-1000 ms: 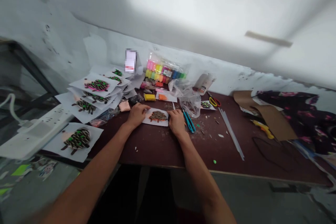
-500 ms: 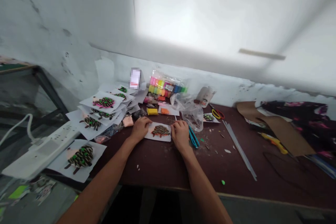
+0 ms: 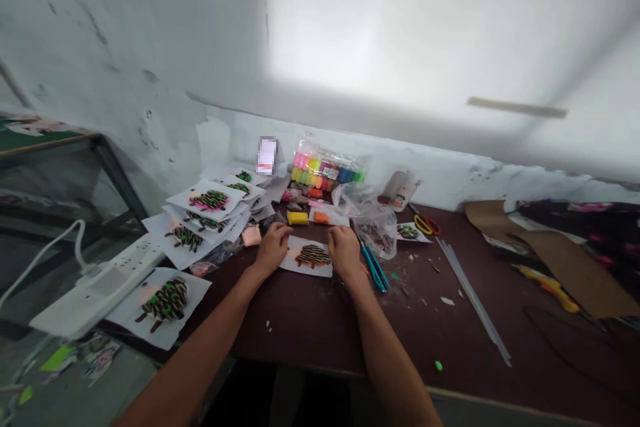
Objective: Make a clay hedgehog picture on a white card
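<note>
A white paper card (image 3: 306,267) with a hedgehog picture lies on the table between my hands. The hedgehog (image 3: 313,255) has a pale face and a body of dark and tan stripes with orange along its lower edge. At the card's left side, my left hand (image 3: 273,247) is closed, its fingertips near the upper left corner. My right hand (image 3: 345,250) is closed too, over the card's right edge, its fingers curled inward. Whatever the fingers hold, if anything, is hidden. Just right of that hand lie teal-handled scissors (image 3: 375,267).
Stacked hedgehog cards (image 3: 207,213) and a power strip (image 3: 100,287) are at left. Behind sit yellow clay (image 3: 298,218), orange clay (image 3: 321,217), a multicolour clay pack (image 3: 327,170) and a plastic bag (image 3: 377,230). Rightward lie glue sticks (image 3: 473,300) and a glue gun (image 3: 550,285).
The view has shifted, so the scene sits slightly further right. My fingers have curled more and drawn up from the card's sides. The card stays flat on the table.
</note>
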`<state>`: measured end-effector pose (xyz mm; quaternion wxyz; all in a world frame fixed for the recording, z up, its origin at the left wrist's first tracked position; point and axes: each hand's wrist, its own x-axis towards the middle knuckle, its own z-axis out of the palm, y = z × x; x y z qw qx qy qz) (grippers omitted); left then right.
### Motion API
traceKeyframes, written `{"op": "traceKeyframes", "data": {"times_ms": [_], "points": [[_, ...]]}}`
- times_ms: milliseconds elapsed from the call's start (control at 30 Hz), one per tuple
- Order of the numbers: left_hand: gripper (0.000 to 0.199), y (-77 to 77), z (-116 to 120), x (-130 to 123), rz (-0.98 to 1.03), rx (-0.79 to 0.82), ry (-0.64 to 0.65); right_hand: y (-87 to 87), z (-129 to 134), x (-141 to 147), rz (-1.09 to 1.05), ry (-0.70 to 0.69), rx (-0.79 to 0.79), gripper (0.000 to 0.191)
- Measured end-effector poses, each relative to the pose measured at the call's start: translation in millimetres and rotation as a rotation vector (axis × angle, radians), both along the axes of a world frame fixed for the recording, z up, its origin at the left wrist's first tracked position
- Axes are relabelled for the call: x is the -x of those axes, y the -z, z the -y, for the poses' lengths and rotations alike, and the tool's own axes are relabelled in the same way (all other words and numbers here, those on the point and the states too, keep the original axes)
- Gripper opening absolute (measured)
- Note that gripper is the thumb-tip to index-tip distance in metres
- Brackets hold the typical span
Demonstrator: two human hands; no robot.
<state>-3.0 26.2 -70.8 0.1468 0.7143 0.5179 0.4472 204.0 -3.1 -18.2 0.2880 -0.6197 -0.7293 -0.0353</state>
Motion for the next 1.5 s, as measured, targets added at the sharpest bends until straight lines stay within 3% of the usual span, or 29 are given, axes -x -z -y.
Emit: {"op": "traceKeyframes", "data": {"times_ms": [267,433,833,967,1067,1167,1267,1367,1500], "points": [[0.035,-28.0,-33,-17,-0.312,-0.038,0.107,7.0,6,-11,-0.015,-0.023,0.006,0.022],[0.038,-22.3,-50,-25,-0.450,0.018,0.116,6.0,8,-8,-0.001,-0.003,0.039,0.020],[0.035,-12.1,-62,-18,-0.338,0.043,0.022,4.8,7,-14,-0.023,-0.008,0.028,0.022],[0.033,-18.0,-58,-19,-0.166,-0.003,0.089,6.6,5,-14,-0.036,-0.023,0.031,0.022],[0.035,-26.8,-54,-20,0.166,0.039,0.195,9.1,3,-14,-0.094,-0.038,0.034,0.022],[0.038,-37.2,-49,-22,0.562,0.266,0.366,8.7,3,-12,-0.265,-0.053,0.026,0.023],[0.047,-46.6,-39,-23,0.786,0.522,0.516,4.0,5,-8,-0.544,-0.098,-0.008,0.028],[0.051,-53.6,-24,-25,0.826,0.641,0.609,-0.4,7,-3,-0.797,-0.178,0.009,0.035],[0.048,-60.0,-7,-29,0.683,0.580,0.707,0.5,5,4,-1.004,-0.320,0.135,0.034]]}}
